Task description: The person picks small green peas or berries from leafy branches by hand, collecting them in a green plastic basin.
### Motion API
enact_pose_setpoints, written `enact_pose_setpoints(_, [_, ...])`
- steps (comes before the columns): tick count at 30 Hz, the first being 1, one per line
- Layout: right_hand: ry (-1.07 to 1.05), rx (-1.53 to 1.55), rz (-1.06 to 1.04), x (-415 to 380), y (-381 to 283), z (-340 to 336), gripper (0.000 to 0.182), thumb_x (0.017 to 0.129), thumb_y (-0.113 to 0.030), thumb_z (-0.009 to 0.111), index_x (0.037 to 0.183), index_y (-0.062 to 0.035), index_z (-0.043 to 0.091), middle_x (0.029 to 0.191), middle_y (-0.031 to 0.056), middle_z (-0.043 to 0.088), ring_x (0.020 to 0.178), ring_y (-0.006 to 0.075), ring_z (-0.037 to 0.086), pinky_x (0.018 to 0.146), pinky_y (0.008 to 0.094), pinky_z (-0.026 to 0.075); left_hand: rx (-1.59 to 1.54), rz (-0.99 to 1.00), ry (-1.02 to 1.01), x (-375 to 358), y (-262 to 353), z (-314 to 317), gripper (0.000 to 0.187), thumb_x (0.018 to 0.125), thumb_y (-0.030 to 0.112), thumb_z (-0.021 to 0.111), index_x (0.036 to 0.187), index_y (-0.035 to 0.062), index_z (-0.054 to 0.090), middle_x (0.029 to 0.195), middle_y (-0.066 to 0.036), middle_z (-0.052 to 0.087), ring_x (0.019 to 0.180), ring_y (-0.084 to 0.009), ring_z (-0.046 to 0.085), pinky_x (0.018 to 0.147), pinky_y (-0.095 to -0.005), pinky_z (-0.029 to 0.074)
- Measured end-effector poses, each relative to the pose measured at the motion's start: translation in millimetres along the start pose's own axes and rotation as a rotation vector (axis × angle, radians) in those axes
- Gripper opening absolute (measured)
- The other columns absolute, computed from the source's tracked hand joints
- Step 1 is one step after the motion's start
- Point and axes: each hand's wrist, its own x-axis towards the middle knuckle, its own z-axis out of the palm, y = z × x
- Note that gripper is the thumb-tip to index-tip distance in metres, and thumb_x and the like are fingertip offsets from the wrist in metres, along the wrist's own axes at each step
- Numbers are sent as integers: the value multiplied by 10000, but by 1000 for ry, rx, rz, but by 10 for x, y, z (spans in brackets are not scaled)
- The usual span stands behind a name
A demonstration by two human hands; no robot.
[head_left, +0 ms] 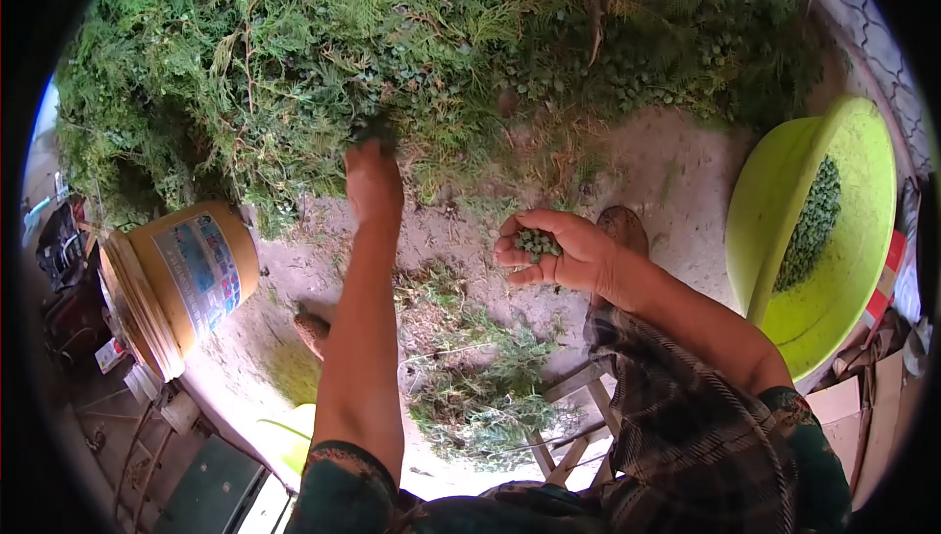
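Observation:
My right hand, palm up with curled fingers, cups a small heap of green cones above the floor. My left hand reaches to the lower edge of a big pile of green conifer branches. Its fingers are bent, and something dark and blurred is at their tips among the foliage. To the right stands a yellow-green basin with many green cones in it.
A yellow bucket with a label stands at the left. Loose sprigs lie on the dusty floor between my feet. A wooden frame is near my lap. Cardboard lies at the lower right, and a green box at the lower left.

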Motion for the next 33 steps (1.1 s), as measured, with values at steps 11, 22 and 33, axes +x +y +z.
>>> enact_pose_setpoints(11, [23, -40, -24, -46, 10, -39, 229, 896, -224, 526, 919, -11, 608, 904, 117, 635, 844, 230, 629, 799, 466, 530, -1220, -457, -106, -817, -168, -231, 191, 861, -19, 502, 1040, 9, 563, 1068, -111, 611, 892, -179, 596, 793, -313, 504])
enact_pose_setpoints(22, [-20, -188, -20, -30, 12, 28, 281, 904, -334, 560, 853, -58, 571, 761, 40, 575, 652, 117, 543, 570, 299, 493, -1971, -421, -246, -897, -219, -617, 224, 835, -78, 515, 999, 72, 529, 1043, -118, 581, 886, -188, 581, 821, -303, 509])
enact_pose_setpoints(33, [140, -1119, -714, 13, 199, 525, 192, 896, -209, 585, 865, -24, 546, 652, -27, 466, 586, 44, 387, 481, 244, 345, -1528, -453, -286, -1048, 598, -966, 218, 828, -81, 555, 983, 62, 503, 1011, -106, 618, 812, -84, 537, 741, -200, 439])
